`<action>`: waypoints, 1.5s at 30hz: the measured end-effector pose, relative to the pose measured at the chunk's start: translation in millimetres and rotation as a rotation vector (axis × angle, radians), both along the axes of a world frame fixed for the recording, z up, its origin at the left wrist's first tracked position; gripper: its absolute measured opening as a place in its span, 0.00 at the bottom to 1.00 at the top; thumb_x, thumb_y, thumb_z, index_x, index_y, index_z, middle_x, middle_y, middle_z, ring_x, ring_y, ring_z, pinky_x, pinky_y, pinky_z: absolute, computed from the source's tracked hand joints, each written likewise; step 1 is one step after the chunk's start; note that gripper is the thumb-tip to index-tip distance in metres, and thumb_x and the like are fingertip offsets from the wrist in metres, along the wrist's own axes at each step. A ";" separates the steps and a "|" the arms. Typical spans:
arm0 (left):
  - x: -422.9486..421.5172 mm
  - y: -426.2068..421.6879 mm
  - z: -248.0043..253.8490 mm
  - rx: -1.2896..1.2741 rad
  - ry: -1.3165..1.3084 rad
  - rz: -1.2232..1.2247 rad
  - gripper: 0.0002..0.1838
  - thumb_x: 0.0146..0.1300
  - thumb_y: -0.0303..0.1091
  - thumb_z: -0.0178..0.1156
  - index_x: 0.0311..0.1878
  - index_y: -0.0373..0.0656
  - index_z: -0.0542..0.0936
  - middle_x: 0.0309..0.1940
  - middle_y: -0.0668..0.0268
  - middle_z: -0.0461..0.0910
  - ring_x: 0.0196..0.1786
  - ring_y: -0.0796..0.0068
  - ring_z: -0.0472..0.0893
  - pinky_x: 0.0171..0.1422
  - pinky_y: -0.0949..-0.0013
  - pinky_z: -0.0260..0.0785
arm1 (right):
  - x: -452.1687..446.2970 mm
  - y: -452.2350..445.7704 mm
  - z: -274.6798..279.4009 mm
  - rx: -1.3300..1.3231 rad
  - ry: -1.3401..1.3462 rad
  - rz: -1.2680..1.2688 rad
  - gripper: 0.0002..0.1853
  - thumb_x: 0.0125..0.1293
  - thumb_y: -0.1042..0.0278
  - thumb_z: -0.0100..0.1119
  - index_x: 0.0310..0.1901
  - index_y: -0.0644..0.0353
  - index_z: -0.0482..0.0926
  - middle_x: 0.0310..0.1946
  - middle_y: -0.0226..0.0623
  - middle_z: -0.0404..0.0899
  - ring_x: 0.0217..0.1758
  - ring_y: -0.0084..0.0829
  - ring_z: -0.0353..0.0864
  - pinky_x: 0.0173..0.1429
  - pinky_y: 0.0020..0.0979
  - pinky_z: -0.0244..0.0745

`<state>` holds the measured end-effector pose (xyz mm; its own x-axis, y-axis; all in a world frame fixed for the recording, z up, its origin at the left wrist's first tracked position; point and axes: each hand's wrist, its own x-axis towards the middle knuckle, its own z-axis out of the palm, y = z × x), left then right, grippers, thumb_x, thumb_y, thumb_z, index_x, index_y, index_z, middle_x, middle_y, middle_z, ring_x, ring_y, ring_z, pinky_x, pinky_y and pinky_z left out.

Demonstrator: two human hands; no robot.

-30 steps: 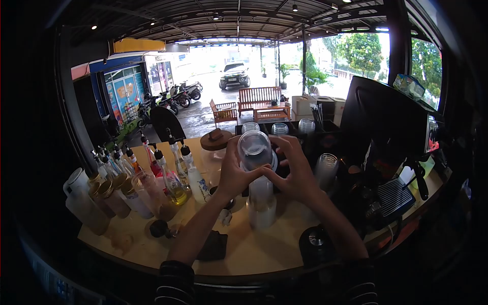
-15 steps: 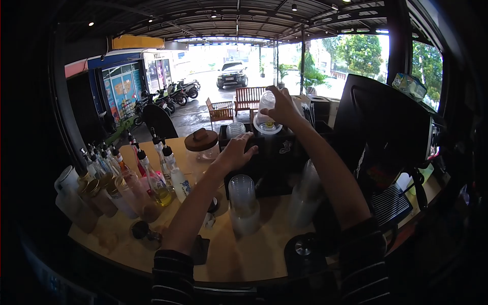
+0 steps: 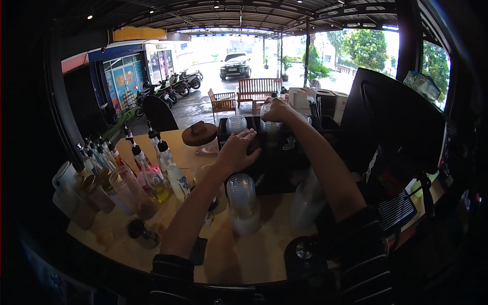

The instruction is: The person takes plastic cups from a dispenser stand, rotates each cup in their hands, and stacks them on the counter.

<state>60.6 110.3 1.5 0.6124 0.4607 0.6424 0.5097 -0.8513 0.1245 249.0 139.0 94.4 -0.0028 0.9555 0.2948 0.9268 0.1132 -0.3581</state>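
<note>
My right hand [image 3: 278,111] grips a stack of clear plastic lids [image 3: 265,114], which stands partly inside the black organizer box [image 3: 269,168] at the counter's far side. The fingers cover the stack's top. In front of the box's left part, my left hand [image 3: 238,152] is open with fingers stretched, its fingertips near the box's top edge. Another stack of clear lids [image 3: 236,123] sits in the box just beyond those fingertips. Below and nearer stands a stack of clear plastic cups [image 3: 242,198], with more cups [image 3: 307,198] beside my right forearm.
A wooden-lidded jar [image 3: 200,137], several pump bottles [image 3: 173,170] and gold-lidded jars [image 3: 109,190] crowd the left. A jigger [image 3: 142,233] lies near the front. On the right are a dark monitor [image 3: 394,112] and straws [image 3: 314,108] in the box.
My right hand has lowered the clear lids from above the organizer down into it. My left hand stays near the box's front edge. The view has shifted slightly.
</note>
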 end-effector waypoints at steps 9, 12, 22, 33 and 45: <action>0.5 1.0 -1.3 0.041 -0.064 -0.045 0.27 0.53 0.40 0.60 0.54 0.33 0.73 0.56 0.49 0.71 0.60 0.56 0.70 0.66 0.61 0.60 | -5.9 -4.6 0.2 -0.157 -0.028 -0.064 0.30 0.35 0.59 0.72 0.44 0.62 0.79 0.46 0.45 0.79 0.51 0.40 0.78 0.55 0.33 0.73; 0.8 -0.8 -0.9 0.038 -0.068 -0.035 0.27 0.53 0.40 0.60 0.54 0.33 0.73 0.56 0.48 0.71 0.61 0.56 0.70 0.66 0.62 0.60 | -4.0 4.9 -7.5 -0.147 -0.138 -0.035 0.28 0.36 0.60 0.73 0.42 0.61 0.81 0.45 0.45 0.79 0.50 0.40 0.79 0.55 0.34 0.73; 0.6 -4.6 1.2 -0.009 -0.086 -0.039 0.27 0.52 0.38 0.59 0.55 0.32 0.72 0.56 0.49 0.72 0.61 0.57 0.70 0.65 0.62 0.61 | -4.3 0.6 -24.2 -0.078 -0.229 -0.025 0.25 0.43 0.63 0.69 0.44 0.66 0.78 0.49 0.49 0.77 0.54 0.40 0.76 0.58 0.35 0.72; -5.0 -5.1 11.4 -0.233 -0.096 -0.107 0.26 0.59 0.40 0.55 0.56 0.31 0.70 0.55 0.47 0.71 0.60 0.53 0.69 0.65 0.61 0.61 | -11.2 -29.3 -30.2 0.104 -0.252 0.014 0.27 0.52 0.64 0.58 0.52 0.73 0.70 0.51 0.58 0.71 0.58 0.48 0.71 0.62 0.37 0.66; -72.7 -97.3 -73.4 -0.624 -0.848 -0.466 0.28 0.63 0.38 0.55 0.63 0.40 0.60 0.61 0.59 0.64 0.64 0.67 0.65 0.64 0.64 0.58 | -69.2 -180.0 -102.2 0.194 0.253 0.351 0.47 0.53 0.49 0.65 0.66 0.68 0.52 0.60 0.55 0.61 0.55 0.45 0.71 0.58 0.37 0.67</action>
<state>-12.1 13.0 -71.9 0.2870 0.6855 0.6692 -0.2872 -0.6048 0.7427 179.8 -41.0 -7.8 -0.2205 0.8368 0.5011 0.7070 0.4911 -0.5090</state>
